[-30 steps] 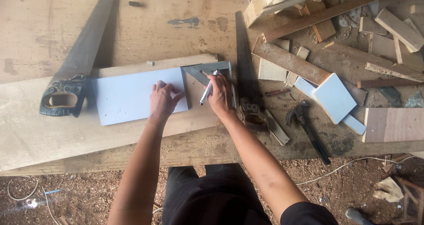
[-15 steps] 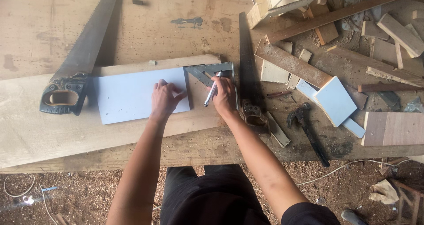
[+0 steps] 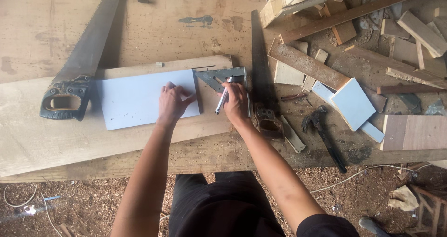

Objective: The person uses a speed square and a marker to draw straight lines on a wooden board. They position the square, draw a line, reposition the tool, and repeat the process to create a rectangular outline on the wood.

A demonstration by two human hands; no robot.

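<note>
A pale blue rectangular board (image 3: pixel 135 100) lies flat on a light wooden plank (image 3: pixel 56 139) on the workbench. My left hand (image 3: pixel 172 103) presses down on the board's right end, fingers spread. My right hand (image 3: pixel 235 102) holds a silver pen (image 3: pixel 222 97) tip-down and rests on a grey metal triangular square (image 3: pixel 223 76), which lies just right of the board on the plank.
A handsaw with a black handle (image 3: pixel 65 102) lies left of the board, a second saw (image 3: pixel 260 69) right of the square. A black claw hammer (image 3: pixel 323 134), a small blue tile (image 3: pixel 353 103) and several wood offcuts (image 3: pixel 409 32) crowd the right side. Sawdust covers the floor below.
My right hand with the pen has slid slightly down and right along the square. The left hand stays on the board.
</note>
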